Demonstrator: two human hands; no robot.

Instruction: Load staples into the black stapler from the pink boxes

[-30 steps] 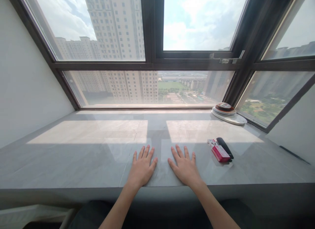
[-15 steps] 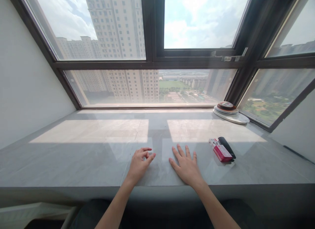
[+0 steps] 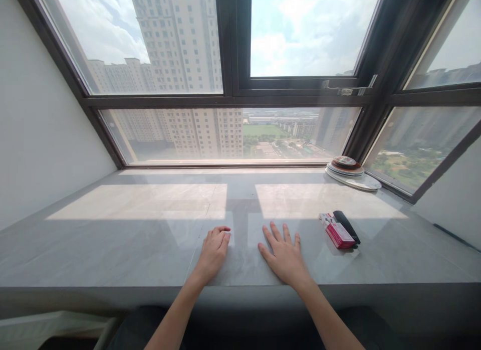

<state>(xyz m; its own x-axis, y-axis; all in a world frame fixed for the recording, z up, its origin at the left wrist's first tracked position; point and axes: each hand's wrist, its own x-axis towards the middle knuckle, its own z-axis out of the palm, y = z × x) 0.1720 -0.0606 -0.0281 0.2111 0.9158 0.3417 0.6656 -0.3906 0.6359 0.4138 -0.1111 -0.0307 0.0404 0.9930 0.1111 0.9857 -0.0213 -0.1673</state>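
My left hand [image 3: 214,252] rests on the grey marbled sill near its front edge. Its fingers are curled in and the thumb lies against them; I see no object in it. Palm down to the right of it, my right hand [image 3: 286,254] lies flat with the fingers spread. It touches only the stone surface [image 3: 240,270]. Nearest to the right hand, further right, are a small pink and white box [image 3: 338,232] and a long black object [image 3: 346,227], perhaps a stapler, side by side and touching.
In the far right corner, several round flat pieces like plates or coasters [image 3: 344,167] are stacked by the window. Dark window frames [image 3: 225,100] border the back and right. A white wall [image 3: 45,129] closes the left side. The sill's front edge [image 3: 240,286] runs before me.
My left hand's thumb has moved in against its fingers, closing the gap between them. The right hand, the box and the black object stay where they were.
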